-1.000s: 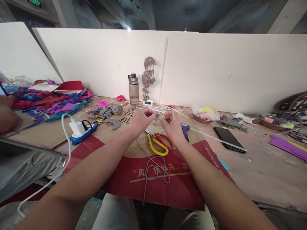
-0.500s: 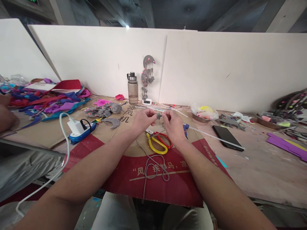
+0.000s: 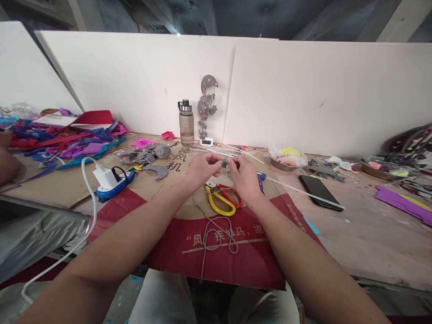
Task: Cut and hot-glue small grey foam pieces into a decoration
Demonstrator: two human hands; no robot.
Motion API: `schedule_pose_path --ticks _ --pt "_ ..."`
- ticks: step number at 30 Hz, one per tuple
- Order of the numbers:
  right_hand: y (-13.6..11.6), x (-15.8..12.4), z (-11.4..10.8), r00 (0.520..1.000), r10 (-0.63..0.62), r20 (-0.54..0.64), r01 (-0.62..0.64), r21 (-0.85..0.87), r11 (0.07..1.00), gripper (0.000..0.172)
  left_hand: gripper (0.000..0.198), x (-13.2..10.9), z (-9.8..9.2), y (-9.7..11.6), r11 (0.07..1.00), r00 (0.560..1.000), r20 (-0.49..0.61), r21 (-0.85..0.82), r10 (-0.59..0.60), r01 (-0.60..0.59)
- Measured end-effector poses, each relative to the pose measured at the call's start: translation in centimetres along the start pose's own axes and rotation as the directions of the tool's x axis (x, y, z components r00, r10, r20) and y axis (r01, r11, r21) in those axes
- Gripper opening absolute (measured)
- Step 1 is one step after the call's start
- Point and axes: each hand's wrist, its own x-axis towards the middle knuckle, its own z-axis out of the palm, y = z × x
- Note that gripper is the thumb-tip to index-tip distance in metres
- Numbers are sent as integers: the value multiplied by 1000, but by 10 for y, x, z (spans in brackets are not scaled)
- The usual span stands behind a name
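Observation:
My left hand point(image 3: 205, 168) and my right hand point(image 3: 243, 174) meet over the cardboard, fingertips pinched. Between them is a small grey-green piece point(image 3: 224, 163), too small to make out fully; both hands seem to grip it. Just below lie scissors point(image 3: 221, 203) with one yellow and one red handle. A loose grey cord point(image 3: 216, 247) curls across the red part of the cardboard point(image 3: 236, 270). Beside my right wrist is a blue tool point(image 3: 261, 180), mostly hidden, with a long clear stick point(image 3: 290, 187) reaching over a black phone point(image 3: 320, 192).
Behind stand a water bottle point(image 3: 186, 123) and a grey moon-shaped hanging ornament point(image 3: 209, 85) against a white board. Left are a blue power strip point(image 3: 113, 186), grey felt pieces point(image 3: 157, 172) and coloured scraps point(image 3: 84, 148). A bowl point(image 3: 286, 164) sits right. Another person's hand point(image 3: 8, 159) shows far left.
The small piece between my fingertips has turned a little and now shows more upright. Both hands stay in nearly the same place. The view has tilted slightly.

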Motion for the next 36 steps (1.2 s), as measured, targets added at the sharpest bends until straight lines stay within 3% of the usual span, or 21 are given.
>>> schedule_pose_path --ticks 10,16,19,26,36 --pt "-6 1 -6 998 67 21 -68 73 995 26 14 -1 1 2 1000 1000 8 18 -26 26" --pt "-2 -1 -5 999 -12 43 7 127 992 6 15 5 -3 -9 1000 1000 -5 -23 -18 18" --pt "0 -2 -5 998 -56 12 55 103 993 4 15 5 -4 -10 999 1000 -4 -27 -25 25" --pt "-5 -2 -7 998 58 18 -60 118 991 12 16 2 -3 -3 998 998 30 -7 -59 59" --pt "-11 -2 -9 995 79 66 -83 66 994 25 15 -1 -1 3 999 998 52 26 -41 39"
